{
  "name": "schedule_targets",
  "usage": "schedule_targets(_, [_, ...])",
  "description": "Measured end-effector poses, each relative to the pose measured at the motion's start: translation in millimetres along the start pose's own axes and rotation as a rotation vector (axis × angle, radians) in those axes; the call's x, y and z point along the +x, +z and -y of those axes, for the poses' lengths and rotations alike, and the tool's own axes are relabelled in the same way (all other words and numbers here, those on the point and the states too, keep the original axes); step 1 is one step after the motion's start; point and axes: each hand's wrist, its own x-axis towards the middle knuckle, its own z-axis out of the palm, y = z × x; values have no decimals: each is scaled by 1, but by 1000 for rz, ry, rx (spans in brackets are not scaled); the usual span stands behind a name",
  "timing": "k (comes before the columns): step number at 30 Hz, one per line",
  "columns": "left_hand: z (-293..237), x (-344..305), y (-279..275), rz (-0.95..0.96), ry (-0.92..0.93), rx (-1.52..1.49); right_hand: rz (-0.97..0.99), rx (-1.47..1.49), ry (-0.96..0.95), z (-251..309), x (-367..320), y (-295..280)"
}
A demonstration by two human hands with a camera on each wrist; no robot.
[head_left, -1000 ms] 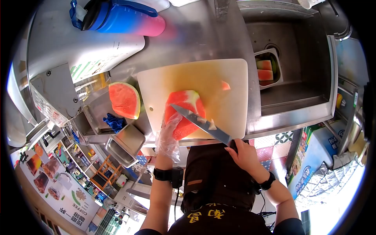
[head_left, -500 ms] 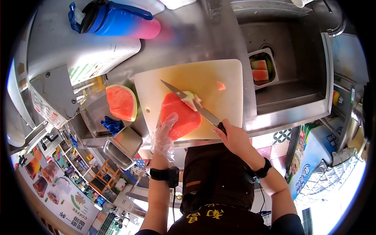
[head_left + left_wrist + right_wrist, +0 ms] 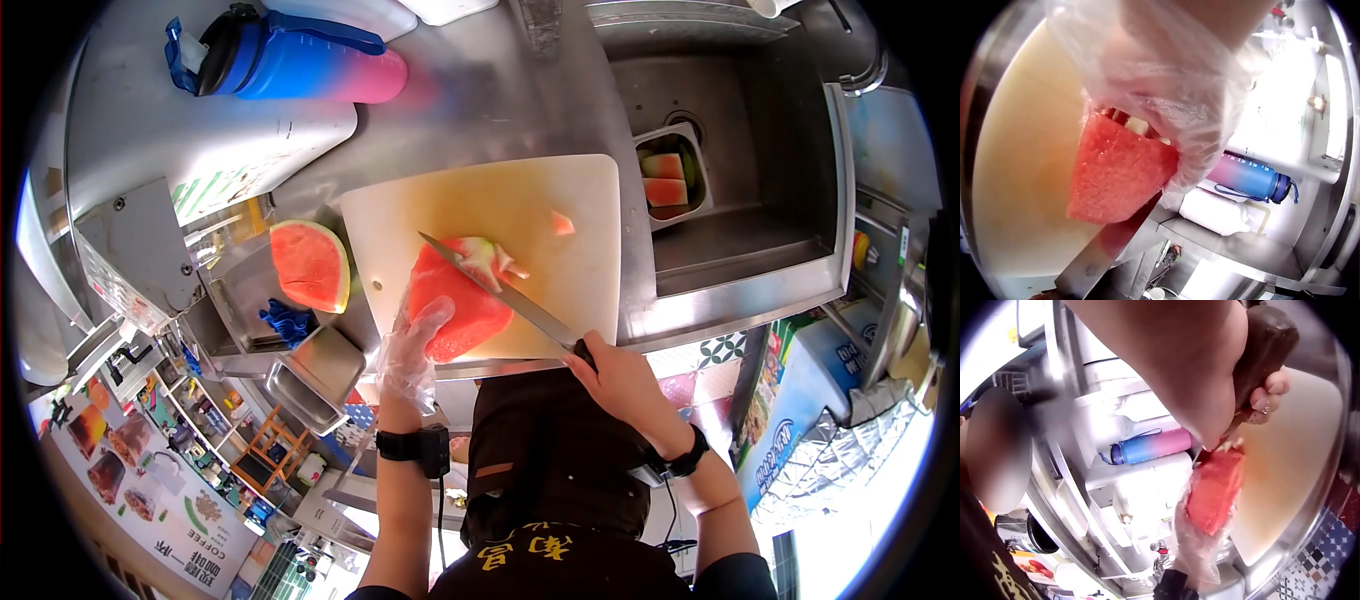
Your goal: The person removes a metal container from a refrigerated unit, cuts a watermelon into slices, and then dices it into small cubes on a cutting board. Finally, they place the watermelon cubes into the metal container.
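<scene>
Watermelon chunk [image 3: 455, 305] lies on the near-left part of the white cutting board [image 3: 570, 200] in the head view. Its long axis runs from the person's edge up toward a pale rind end [image 3: 488, 255]. The gloved left hand [image 3: 410, 345] is the nearer one, its grip closed on the chunk's near-left corner. The right hand [image 3: 618, 378] sits off the board's near edge, grip clenched round the handle of the knife [image 3: 500, 288], whose blade slants up-left across the chunk's far end. Bare board lies to the right and beyond, the sink [image 3: 750, 250] drops away just past the board's right edge, and a watermelon half [image 3: 310, 262] rests on the bench [image 3: 520, 90] to the left. In the left wrist view, the glove covers the chunk's upper edge, with the blade low beside the flesh and a bottle [image 3: 1250, 178] well apart. In the right wrist view, curled fingers [image 3: 1269, 394] wrap the dark handle, with red flesh just beyond.
</scene>
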Motion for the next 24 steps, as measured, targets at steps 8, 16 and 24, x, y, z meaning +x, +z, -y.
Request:
schedule_targets(8, [-7, -4, 8, 15, -18, 36, -31, 9, -10, 8, 46, 11])
schedule_targets(16, [-13, -10, 6, 23, -1, 88, -24, 304, 38, 13, 21, 23])
schedule_targets(24, [-4, -8, 4, -30, 2, 78, -100, 516, 129, -16, 8, 103])
